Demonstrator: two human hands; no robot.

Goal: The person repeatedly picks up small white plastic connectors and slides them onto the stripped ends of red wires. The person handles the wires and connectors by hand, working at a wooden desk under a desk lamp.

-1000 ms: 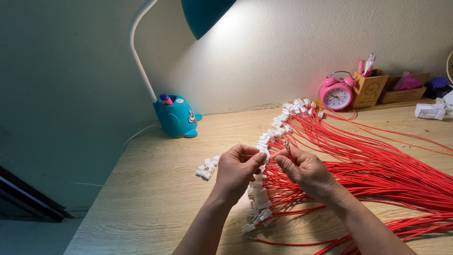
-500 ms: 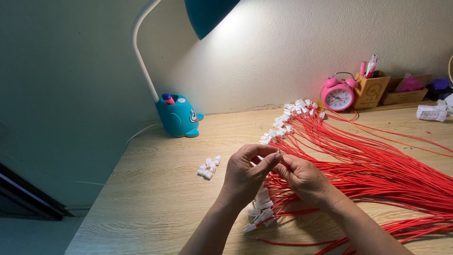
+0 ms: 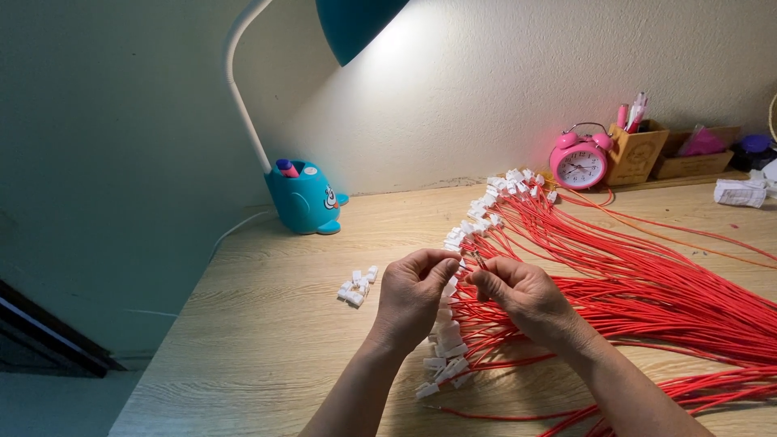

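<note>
Wire end: at the frame's centre, a red wire end is pinched between the fingertips of both hands, raised just above the worktop, apparently for a close look.
Left hand: fingers curled, thumb and forefinger pressed together on a small white piece at the wire's tip; exactly what it is cannot be told.
Right hand: pinching the same wire from the other side, seemingly steadying it.
Red wires: a broad sheaf fanned across the right half of the frame, their white connectors lined up in a row toward the hands.
Loose connectors: a small heap just left of the hands, within easy reach.
Worktop: pale wood.
Background: teal desk lamp at upper left lighting the work; pink alarm clock and wooden pen holder against the wall.
</note>
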